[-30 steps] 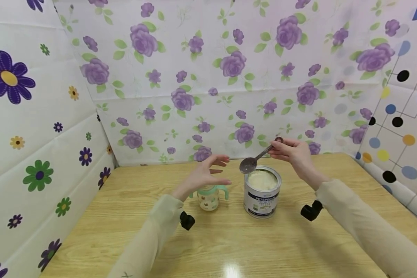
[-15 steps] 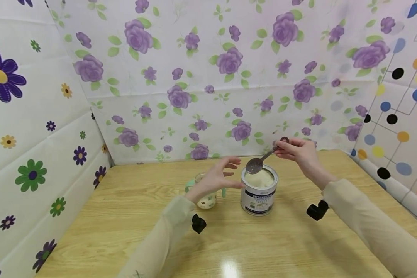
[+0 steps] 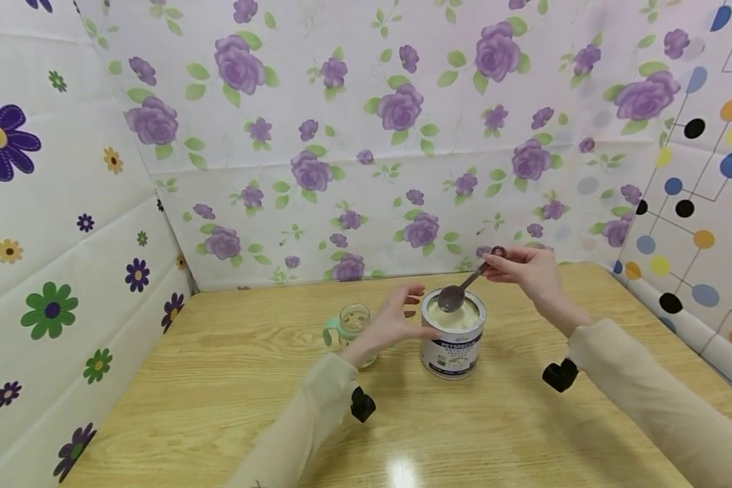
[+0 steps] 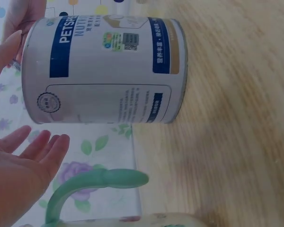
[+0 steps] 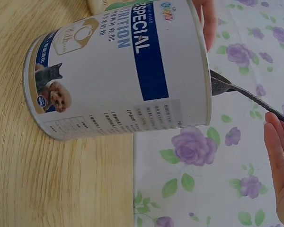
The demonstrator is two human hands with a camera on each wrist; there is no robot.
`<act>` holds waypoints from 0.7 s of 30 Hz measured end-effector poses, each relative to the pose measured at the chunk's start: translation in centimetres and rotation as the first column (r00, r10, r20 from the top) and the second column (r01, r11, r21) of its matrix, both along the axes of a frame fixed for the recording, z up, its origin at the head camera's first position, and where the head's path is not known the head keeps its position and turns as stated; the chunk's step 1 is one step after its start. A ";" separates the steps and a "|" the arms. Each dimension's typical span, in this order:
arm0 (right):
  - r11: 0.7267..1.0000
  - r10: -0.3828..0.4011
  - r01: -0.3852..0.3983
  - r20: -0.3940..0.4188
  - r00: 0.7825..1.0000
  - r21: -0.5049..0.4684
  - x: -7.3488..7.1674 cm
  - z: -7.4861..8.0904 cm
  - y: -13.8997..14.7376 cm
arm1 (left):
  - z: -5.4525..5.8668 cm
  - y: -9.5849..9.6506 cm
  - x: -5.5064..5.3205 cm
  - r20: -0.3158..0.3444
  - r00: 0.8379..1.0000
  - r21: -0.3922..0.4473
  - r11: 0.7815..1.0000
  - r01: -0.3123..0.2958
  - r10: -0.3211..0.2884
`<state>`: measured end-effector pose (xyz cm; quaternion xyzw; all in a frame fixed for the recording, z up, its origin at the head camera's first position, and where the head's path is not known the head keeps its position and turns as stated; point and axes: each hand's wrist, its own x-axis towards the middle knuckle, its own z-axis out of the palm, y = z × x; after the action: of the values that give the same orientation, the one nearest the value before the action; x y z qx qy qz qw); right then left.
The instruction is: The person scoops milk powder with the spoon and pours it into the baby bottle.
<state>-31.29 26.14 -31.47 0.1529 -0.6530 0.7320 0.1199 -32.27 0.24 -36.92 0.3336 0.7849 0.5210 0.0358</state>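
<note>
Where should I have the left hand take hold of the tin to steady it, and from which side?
Probably the side wall of the tin, below its open top, coming from the left. It stands upright, and its straight, round wall suits a curved grasp. The left hand is on that side; the right hand holds the spoon at the opening, best left unobstructed.

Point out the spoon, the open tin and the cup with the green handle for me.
Spoon [image 3: 451,299]: head view, on its bowl.
Open tin [image 5: 113,71]: right wrist view, on its printed side wall.
Cup [image 3: 354,318]: head view, on its clear upper part.
</note>
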 end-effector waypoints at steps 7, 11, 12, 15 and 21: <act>0.990 -0.035 0.042 -0.053 0.998 0.138 0.1 -0.4 -0.4 | -1.3 0.8 0.0 0.006 1.000 0.024 0.999 -0.030 0.030; 0.982 -0.040 0.052 -0.073 0.997 0.181 0.2 -0.7 -0.5 | -1.4 1.2 0.3 0.015 0.999 0.030 0.999 -0.034 0.033; 0.981 -0.042 0.056 -0.080 0.996 0.183 0.2 -0.8 -0.6 | -1.4 1.3 0.4 0.014 0.999 0.028 0.999 -0.034 0.034; 0.979 -0.043 0.062 -0.102 0.994 0.192 0.2 -1.1 -0.8 | -1.5 1.7 0.5 0.011 0.999 0.034 0.999 -0.039 0.038; 0.967 -0.052 0.083 -0.133 0.990 0.243 0.0 -1.4 -1.4 | -2.0 2.2 0.4 0.041 0.996 0.061 0.995 -0.078 0.076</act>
<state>-31.26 24.74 -32.91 0.1900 -0.7353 0.6292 0.1654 -31.86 2.46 -38.94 0.2937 0.7796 0.5528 0.0204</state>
